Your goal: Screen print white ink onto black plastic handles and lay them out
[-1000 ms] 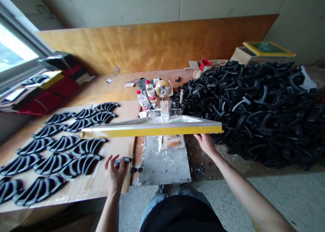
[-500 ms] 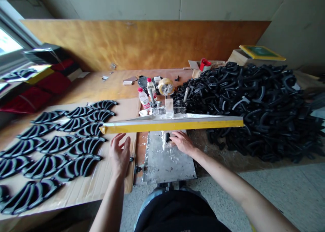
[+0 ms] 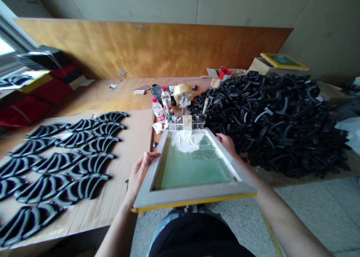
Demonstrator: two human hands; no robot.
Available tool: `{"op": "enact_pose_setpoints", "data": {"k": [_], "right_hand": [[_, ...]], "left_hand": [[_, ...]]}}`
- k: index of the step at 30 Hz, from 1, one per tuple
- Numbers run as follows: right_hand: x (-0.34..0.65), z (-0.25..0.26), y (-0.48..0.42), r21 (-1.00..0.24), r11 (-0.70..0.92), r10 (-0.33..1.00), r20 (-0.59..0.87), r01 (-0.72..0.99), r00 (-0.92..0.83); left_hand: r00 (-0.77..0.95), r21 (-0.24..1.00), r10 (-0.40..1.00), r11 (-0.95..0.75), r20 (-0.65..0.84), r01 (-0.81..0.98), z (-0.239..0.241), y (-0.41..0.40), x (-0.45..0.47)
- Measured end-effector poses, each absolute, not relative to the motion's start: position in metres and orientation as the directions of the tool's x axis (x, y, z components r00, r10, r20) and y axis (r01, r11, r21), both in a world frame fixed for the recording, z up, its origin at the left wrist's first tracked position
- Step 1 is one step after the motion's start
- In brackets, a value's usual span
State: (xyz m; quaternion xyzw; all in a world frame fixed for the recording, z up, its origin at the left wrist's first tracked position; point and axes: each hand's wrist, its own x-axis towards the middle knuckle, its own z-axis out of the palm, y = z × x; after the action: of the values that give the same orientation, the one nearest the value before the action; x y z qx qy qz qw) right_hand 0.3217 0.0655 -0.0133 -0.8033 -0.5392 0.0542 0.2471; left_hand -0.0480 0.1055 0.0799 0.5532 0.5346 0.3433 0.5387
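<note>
A screen-printing frame (image 3: 194,199) with pale borders, green mesh and a yellow lower edge lies lowered in front of me, tilted towards me. White paste (image 3: 187,141) is smeared over the mesh's far end. My left hand (image 3: 141,170) is closed at the frame's left side, thumb and forefinger against the border. At the far right side is my right hand (image 3: 227,144), its fingertips by the frame's edge. Its fingers are partly hidden, and whether they grip anything is unclear. Behind the frame stands a metal hinge clamp (image 3: 187,123). The metal plate beneath is covered.
Rows of black, curved, ribbed parts (image 3: 42,186) lie on cardboard (image 3: 135,137) at left. A large heap of black plastic parts (image 3: 281,126) fills the right. Two red-capped bottles (image 3: 159,110) and a tape roll (image 3: 182,93) stand behind the clamp.
The screen frame has swung down from nearly edge-on, now showing its mesh and covering the plate. My right hand has moved from the small black part on the plate to the frame's right side.
</note>
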Motion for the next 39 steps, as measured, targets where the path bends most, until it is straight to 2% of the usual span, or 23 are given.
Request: {"op": "enact_pose_setpoints", "data": {"k": [2, 3, 6, 9, 15, 19, 23, 29, 34, 36, 39], "right_hand": [[0.33, 0.006, 0.073, -0.467, -0.314, 0.863, 0.222, 0.826, 0.454], [0.326, 0.015, 0.08, -0.466, -0.263, 0.865, 0.274, 0.845, 0.421], [0.287, 0.032, 0.112, -0.377, -0.013, 0.903, 0.393, 0.926, 0.173], [0.244, 0.031, 0.14, -0.29, 0.1, 0.937, 0.35, 0.952, 0.009], [0.228, 0.016, 0.141, -0.217, 0.077, 0.989, 0.14, 0.973, -0.047], [0.243, 0.015, 0.123, -0.154, -0.038, 0.984, 0.166, 0.987, 0.064], [0.238, 0.006, 0.124, -0.081, -0.119, 0.985, 0.119, 0.99, 0.128], [0.218, -0.009, 0.132, -0.129, -0.006, 0.992, 0.127, 0.992, 0.022], [0.233, 0.005, 0.122, -0.289, 0.227, 0.967, 0.181, 0.93, -0.179], [0.236, 0.01, 0.123, -0.32, 0.187, 0.973, 0.192, 0.929, -0.129], [0.231, 0.011, 0.133, -0.269, 0.106, 0.977, 0.206, 0.957, -0.051]], "left_hand": [[0.256, 0.936, 0.919, 0.232, -0.3, 0.265, 0.052, 0.092, -0.058], [0.281, 0.928, 0.899, 0.263, -0.335, 0.264, 0.037, 0.087, -0.06], [0.306, 0.916, 0.874, 0.305, -0.377, 0.26, -0.003, 0.079, -0.061], [0.276, 0.912, 0.888, 0.285, -0.368, 0.296, -0.031, 0.079, -0.058], [0.24, 0.902, 0.901, 0.274, -0.362, 0.333, -0.053, 0.081, -0.061], [0.266, 0.909, 0.896, 0.266, -0.356, 0.322, -0.059, 0.08, -0.062], [0.279, 0.909, 0.895, 0.25, -0.348, 0.332, -0.059, 0.079, -0.062], [0.253, 0.903, 0.898, 0.266, -0.359, 0.338, -0.056, 0.08, -0.061], [0.27, 0.906, 0.892, 0.271, -0.364, 0.326, -0.057, 0.081, -0.061], [0.282, 0.913, 0.893, 0.26, -0.351, 0.315, -0.057, 0.081, -0.061], [0.28, 0.911, 0.893, 0.259, -0.353, 0.321, -0.054, 0.08, -0.061]]}}
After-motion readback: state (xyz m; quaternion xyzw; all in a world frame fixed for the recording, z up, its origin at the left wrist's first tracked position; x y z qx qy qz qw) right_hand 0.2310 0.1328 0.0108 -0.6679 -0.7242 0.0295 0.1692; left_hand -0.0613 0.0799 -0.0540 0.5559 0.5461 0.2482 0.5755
